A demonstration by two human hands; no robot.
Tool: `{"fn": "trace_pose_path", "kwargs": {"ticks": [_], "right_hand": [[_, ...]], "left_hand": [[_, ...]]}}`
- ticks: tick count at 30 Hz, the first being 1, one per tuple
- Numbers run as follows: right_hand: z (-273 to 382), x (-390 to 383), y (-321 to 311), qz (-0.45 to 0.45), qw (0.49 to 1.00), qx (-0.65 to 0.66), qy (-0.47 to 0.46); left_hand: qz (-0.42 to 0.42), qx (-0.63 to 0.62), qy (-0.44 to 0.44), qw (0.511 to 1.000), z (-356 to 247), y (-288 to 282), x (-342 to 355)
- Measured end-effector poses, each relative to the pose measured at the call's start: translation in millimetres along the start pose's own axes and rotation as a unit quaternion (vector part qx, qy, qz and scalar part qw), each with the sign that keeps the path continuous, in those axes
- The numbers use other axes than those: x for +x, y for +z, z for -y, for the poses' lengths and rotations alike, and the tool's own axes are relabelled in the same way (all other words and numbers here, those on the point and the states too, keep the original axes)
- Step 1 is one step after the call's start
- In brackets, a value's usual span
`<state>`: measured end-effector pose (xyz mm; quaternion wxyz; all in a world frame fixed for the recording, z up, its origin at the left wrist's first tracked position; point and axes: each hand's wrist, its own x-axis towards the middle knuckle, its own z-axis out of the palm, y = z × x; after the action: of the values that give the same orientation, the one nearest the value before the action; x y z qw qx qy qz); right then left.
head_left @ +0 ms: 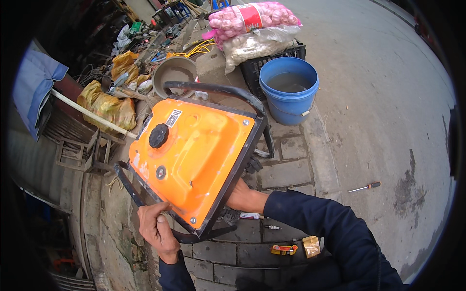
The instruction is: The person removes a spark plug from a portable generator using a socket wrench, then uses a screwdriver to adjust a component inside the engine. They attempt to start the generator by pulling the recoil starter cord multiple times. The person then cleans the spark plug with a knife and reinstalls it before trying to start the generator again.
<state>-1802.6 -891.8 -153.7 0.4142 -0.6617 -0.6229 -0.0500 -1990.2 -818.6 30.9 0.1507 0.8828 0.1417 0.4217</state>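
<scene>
In front of me stands a portable generator with an orange fuel tank (204, 150), a black fuel cap (158, 136) and a black tubular frame (218, 90). My left hand (158, 232) is closed around the frame's near left corner, its fingers by the tank edge. Beneath the tank's near right side reaches my right hand (246, 196); its fingers are hidden behind the tank. Just below that wrist, a small white box (250, 216) and a spark plug (273, 227) lie on the paving. An orange-and-yellow packet (284, 249) and a yellowish box (311, 246) lie closer to me.
A blue bucket of murky water (290, 92) stands beyond the generator, next to a black crate (252, 72) bearing sacks of garlic (257, 22). A grey basin (172, 75) and yellow bags (108, 105) sit far left. On the right, a screwdriver (365, 187) lies on the concrete.
</scene>
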Motion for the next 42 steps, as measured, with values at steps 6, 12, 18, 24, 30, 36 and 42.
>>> {"fn": "trace_pose_path", "kwargs": {"ticks": [6,12,18,24,30,36,42], "right_hand": [[-1.5,1.5,9.6,-0.013,1.000,0.006,-0.005],[-1.8,2.1,10.9,-0.008,1.000,0.006,0.008],[-1.7,-0.7,6.5,-0.009,1.000,0.012,0.001],[-2.5,1.6,8.0,0.012,1.000,0.001,0.012],[0.4,0.5,4.1,0.025,1.000,-0.017,0.010],[-0.5,1.0,7.9,0.028,0.999,0.009,0.019],[-3.7,-2.4,11.2,-0.010,1.000,-0.019,-0.018]], "left_hand": [[-0.003,-0.010,-0.002,1.000,2.1,1.0,-1.0],[-0.001,-0.004,0.002,1.000,0.9,-0.1,-0.3],[0.000,-0.006,0.005,1.000,1.8,0.4,-0.4],[-0.001,-0.005,0.002,1.000,1.5,0.4,-0.4],[-0.001,-0.003,0.000,1.000,1.4,0.7,-0.3],[-0.007,-0.009,-0.004,1.000,0.8,1.8,-0.8],[-0.007,-0.001,-0.002,1.000,1.9,1.7,-1.0]]}}
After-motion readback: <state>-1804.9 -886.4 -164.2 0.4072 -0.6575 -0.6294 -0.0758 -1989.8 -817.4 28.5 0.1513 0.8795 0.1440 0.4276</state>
